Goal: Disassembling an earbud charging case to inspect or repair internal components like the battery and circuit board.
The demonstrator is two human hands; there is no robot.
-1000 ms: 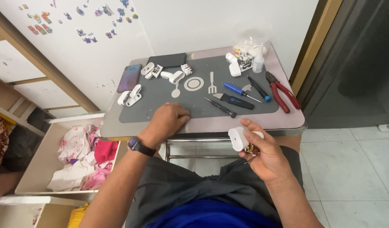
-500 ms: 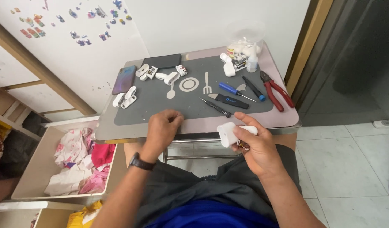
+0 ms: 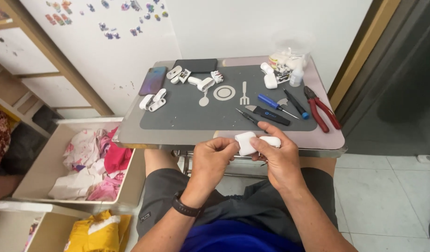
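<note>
A small white plastic case (image 3: 246, 143), rounded and hinged open, sits between both hands just in front of the near edge of the metal table (image 3: 131, 135), above the person's lap. The right hand (image 3: 278, 158) is closed around it, thumb on top of the body and the flipped-out lid (image 3: 270, 141) poking past the fingers to the right. The left hand (image 3: 214, 161) is pinched onto the case's left end with thumb and forefinger, so both hands grip the one piece (a dark wristband (image 3: 184, 207) shows on the left forearm).

Judging by this hold, the step in hand is close inspection or prying at the case itself, with no tool taken up; the next move looks to call for a firm steadying grip from the right hand while the left works the seam or reaches for a tool.

Farther out, on the grey mat (image 3: 187, 116), lie a black-handled screwdriver (image 3: 264, 115) nearest the hands, a blue-handled screwdriver (image 3: 275, 105) beyond it, and red-handled pliers (image 3: 321, 108) at the right edge. More white case parts (image 3: 154, 101) are scattered at the far left, beside a phone (image 3: 153, 80). A small bottle (image 3: 296, 77) stands at the far right. Left of the table, a bin of clothes (image 3: 91, 158) rests on the floor.
</note>
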